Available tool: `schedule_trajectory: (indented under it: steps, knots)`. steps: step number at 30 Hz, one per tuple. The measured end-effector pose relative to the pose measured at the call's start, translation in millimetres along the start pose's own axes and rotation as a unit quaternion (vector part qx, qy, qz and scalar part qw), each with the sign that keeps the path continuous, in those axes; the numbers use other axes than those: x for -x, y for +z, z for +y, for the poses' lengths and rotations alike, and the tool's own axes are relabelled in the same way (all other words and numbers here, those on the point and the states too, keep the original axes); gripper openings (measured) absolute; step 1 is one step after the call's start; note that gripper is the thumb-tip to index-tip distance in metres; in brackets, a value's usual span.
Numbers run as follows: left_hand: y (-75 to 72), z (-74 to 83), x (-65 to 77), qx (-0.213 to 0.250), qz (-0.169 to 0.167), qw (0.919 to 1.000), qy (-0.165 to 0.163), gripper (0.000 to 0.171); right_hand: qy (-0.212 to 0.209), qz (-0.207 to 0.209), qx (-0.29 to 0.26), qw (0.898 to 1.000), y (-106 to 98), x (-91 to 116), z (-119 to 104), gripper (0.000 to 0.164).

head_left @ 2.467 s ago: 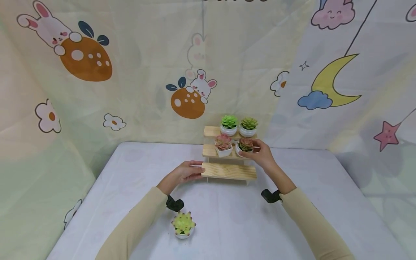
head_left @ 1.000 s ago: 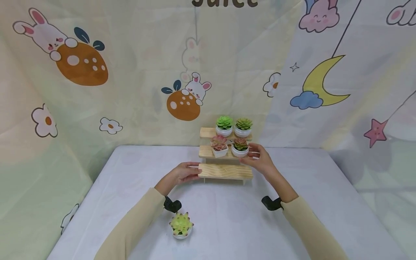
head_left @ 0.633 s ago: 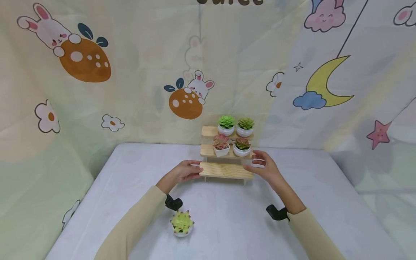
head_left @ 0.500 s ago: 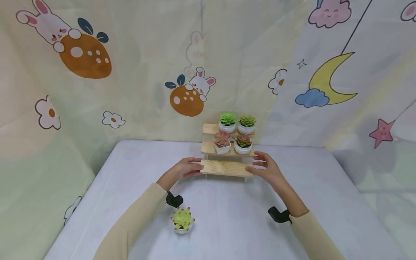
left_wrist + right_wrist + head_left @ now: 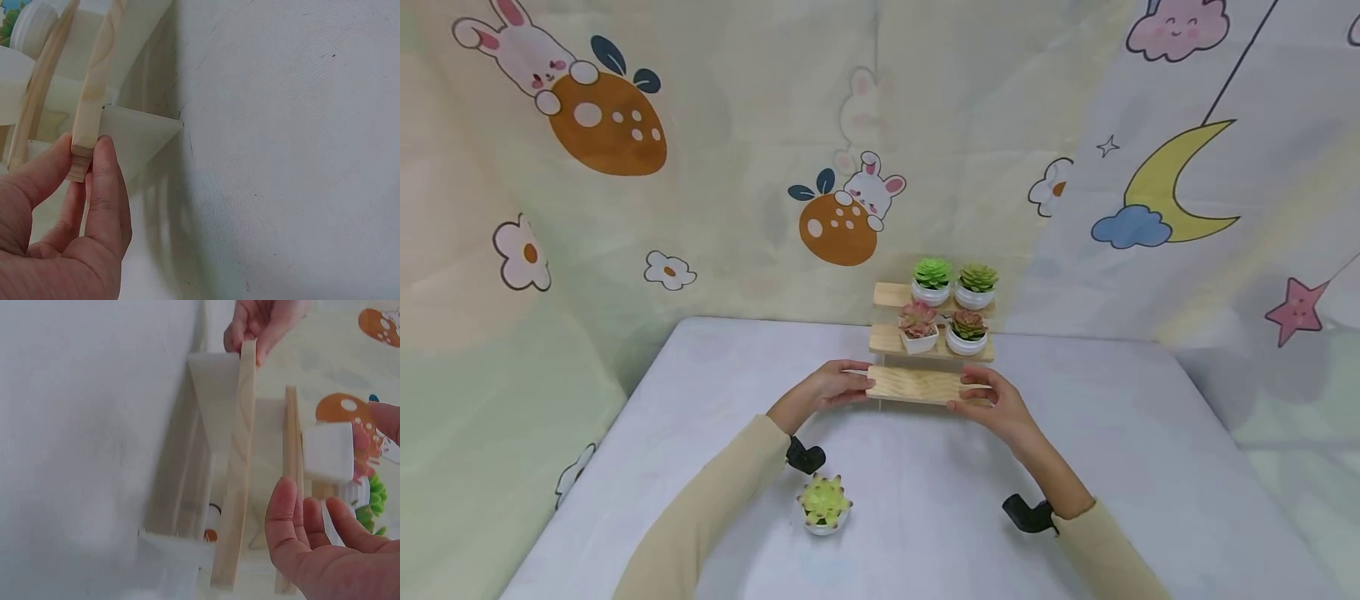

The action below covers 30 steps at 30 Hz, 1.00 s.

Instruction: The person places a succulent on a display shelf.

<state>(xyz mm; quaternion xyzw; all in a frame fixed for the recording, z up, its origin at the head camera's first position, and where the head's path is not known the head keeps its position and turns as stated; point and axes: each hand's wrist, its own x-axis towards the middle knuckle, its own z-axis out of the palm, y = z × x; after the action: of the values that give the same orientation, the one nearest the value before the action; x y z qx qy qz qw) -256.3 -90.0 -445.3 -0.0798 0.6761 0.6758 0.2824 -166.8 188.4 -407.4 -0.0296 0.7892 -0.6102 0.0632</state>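
A three-tier wooden stand (image 5: 917,385) is at the table's back. My left hand (image 5: 831,385) pinches the left end of its lowest board (image 5: 94,94), thumb above and fingers below. My right hand (image 5: 1000,408) is in front of that board's right end, fingers loosely bent and holding nothing. On the middle tier are a pink succulent in a square white pot (image 5: 919,327) and a reddish-green succulent in a round white pot (image 5: 967,333). The top tier bears a bright green succulent (image 5: 932,282) and an olive-green succulent (image 5: 976,286).
A yellow-green succulent with dark tips (image 5: 824,505) stands in a white pot on the table (image 5: 917,508), near my left forearm. Behind the table hangs a printed cloth (image 5: 730,208). Black wrist mounts (image 5: 1028,514) stick out beside both wrists.
My right hand has let go of the reddish-green succulent on the middle tier and moved down to the lowest board's right end. My left hand still holds the board's left end.
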Motion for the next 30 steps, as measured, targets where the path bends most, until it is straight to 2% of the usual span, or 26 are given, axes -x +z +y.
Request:
schedule_trajectory:
  steps: [6,9,13,22,30]
  knots:
    - [5.9,2.5,2.1,0.007,0.005,1.0,-0.003,0.052,-0.007,-0.027,-0.007,1.0,17,4,5,0.063]
    - [6.0,3.5,3.7,0.01,0.004,0.9999,-0.001,0.052,-0.005,-0.036,-0.004,0.999,32,5,8,0.058]
    - [3.8,3.4,4.7,0.011,0.009,0.9999,0.0,0.051,-0.016,-0.072,-0.008,0.997,55,4,10,0.055]
    - [9.1,0.5,1.9,0.005,-0.003,0.9999,0.01,0.05,-0.043,-0.186,-0.038,0.981,88,13,15,0.055]
    - [5.6,0.5,4.1,0.003,0.007,1.0,0.005,0.049,-0.049,-0.236,-0.047,0.969,112,19,17,0.056]
